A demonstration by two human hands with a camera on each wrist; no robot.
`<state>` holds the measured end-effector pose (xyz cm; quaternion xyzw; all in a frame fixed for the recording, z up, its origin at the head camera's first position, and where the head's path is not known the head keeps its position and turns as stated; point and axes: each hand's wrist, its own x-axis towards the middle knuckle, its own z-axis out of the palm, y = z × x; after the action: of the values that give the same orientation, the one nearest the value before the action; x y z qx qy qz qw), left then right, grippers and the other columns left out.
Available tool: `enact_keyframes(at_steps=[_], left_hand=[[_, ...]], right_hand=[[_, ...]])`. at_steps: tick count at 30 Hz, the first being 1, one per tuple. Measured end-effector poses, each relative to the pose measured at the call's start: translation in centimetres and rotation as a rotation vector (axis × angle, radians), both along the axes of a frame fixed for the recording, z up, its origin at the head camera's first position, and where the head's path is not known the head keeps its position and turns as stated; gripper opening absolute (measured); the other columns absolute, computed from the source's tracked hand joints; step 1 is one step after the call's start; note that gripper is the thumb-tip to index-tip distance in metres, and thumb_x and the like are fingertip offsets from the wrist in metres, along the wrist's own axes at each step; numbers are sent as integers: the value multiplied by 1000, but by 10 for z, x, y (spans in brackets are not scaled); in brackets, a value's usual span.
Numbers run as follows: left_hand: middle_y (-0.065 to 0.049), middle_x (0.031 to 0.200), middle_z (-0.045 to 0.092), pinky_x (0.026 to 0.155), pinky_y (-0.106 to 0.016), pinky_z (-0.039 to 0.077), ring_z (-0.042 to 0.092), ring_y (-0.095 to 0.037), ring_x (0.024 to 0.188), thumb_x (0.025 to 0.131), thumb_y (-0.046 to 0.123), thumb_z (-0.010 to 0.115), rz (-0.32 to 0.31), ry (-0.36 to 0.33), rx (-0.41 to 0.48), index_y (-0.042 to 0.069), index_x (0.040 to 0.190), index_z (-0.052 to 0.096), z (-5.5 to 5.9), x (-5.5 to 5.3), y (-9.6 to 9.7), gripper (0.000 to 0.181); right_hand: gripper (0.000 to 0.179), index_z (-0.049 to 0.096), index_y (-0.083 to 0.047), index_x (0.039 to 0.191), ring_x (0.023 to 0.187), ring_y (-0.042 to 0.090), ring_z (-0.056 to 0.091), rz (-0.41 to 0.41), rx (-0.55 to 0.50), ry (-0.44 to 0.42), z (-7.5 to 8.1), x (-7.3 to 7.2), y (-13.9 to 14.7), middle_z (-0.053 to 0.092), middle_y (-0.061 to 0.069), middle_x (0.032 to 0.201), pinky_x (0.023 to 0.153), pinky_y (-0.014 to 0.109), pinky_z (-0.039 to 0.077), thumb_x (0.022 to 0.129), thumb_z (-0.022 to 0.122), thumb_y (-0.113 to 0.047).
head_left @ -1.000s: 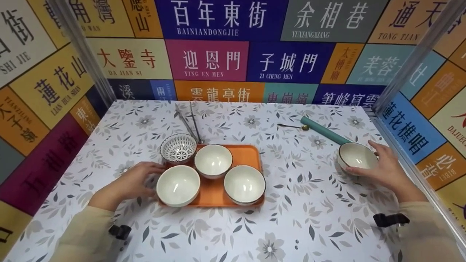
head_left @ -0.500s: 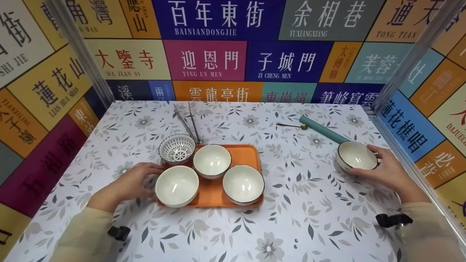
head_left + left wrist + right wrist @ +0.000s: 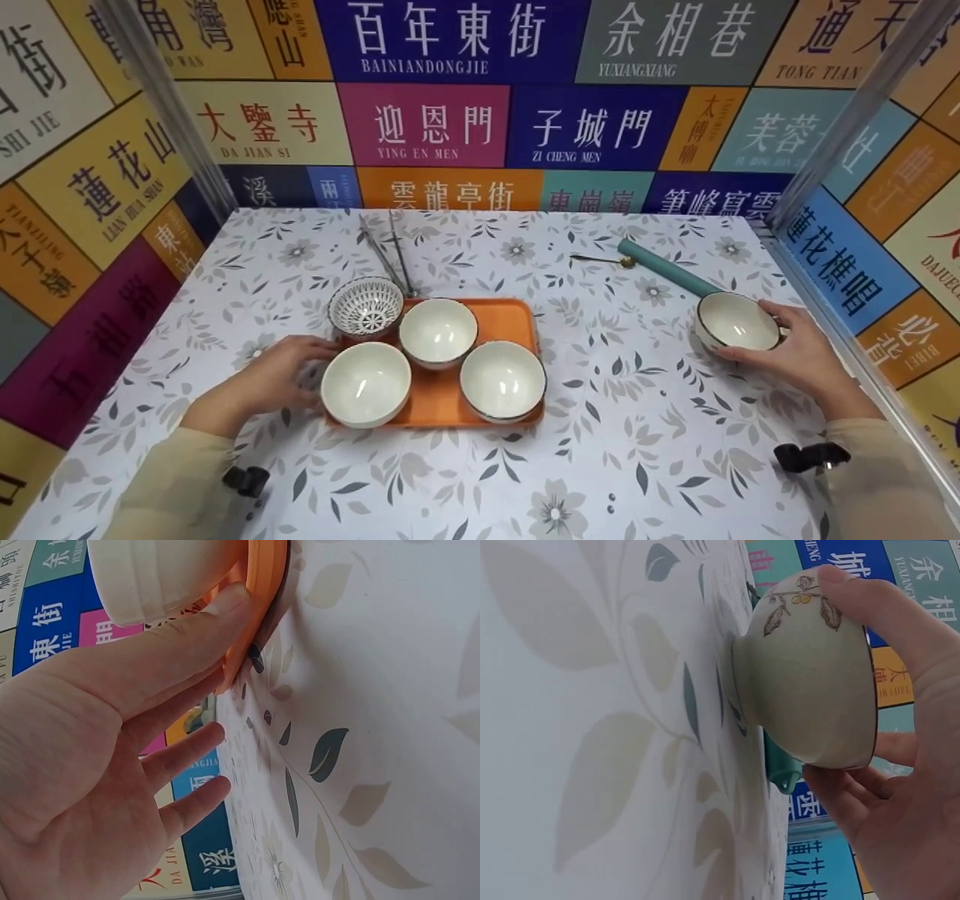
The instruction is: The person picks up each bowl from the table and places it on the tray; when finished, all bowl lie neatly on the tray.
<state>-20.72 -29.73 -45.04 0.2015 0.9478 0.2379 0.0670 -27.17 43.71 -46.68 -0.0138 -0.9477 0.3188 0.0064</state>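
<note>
In the head view, my right hand (image 3: 799, 360) grips a cream bowl (image 3: 739, 322) with a dark rim at the table's right side. The right wrist view shows the thumb on one side of this bowl (image 3: 810, 667), fingers on the other; its foot appears to meet the tablecloth. My left hand (image 3: 274, 379) rests against the left edge of an orange tray (image 3: 499, 315), thumb and index finger spread, the other fingers straight. On the tray stand a front-left bowl (image 3: 366, 384), a middle bowl (image 3: 439, 332), a front-right bowl (image 3: 503, 381) and a patterned bowl (image 3: 366, 306).
A green tube (image 3: 664, 266) lies beyond the right-hand bowl, with a small spoon (image 3: 604, 260) near its far end. Behind the tray lie two thin grey sticks (image 3: 401, 251). Printed walls (image 3: 435, 124) enclose the back and sides of the flowered table (image 3: 555, 480).
My right hand's fingers have closed in on the bowl's right side, where one finger stood raised before. The bowl, the tray and my left hand stay in place.
</note>
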Motion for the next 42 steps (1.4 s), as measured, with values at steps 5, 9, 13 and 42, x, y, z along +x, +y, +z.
enact_keyframes(at_steps=[5,9,13,42], left_hand=[[-20,138,63,115,-67,38,50,-48,135,71,8,87,-9,14,-8,1,127,71,0,-1,1,59],[-20,140,62,116,-68,36,49,-48,136,72,8,87,-4,4,-1,1,129,70,-3,-1,0,60],[-20,141,62,117,-67,35,48,-48,138,71,7,86,8,-1,5,1,129,70,-4,-1,-1,60],[-20,138,63,115,-68,36,51,-48,134,70,11,89,-4,-1,15,1,128,70,-3,-2,-1,61]], right_hand=[[121,25,-3,163,140,58,32,-10,2,12,-2,1,-2,27,35,160,107,78,32,74,89,-55],[122,26,-4,163,141,58,32,-1,-17,39,1,3,-11,27,32,162,108,78,32,71,91,-54],[121,31,-6,162,140,56,36,26,-32,83,9,3,-32,32,27,160,107,75,36,69,93,-52],[106,49,-10,153,140,34,48,548,-265,85,13,-50,-214,44,11,153,118,52,44,63,101,-27]])
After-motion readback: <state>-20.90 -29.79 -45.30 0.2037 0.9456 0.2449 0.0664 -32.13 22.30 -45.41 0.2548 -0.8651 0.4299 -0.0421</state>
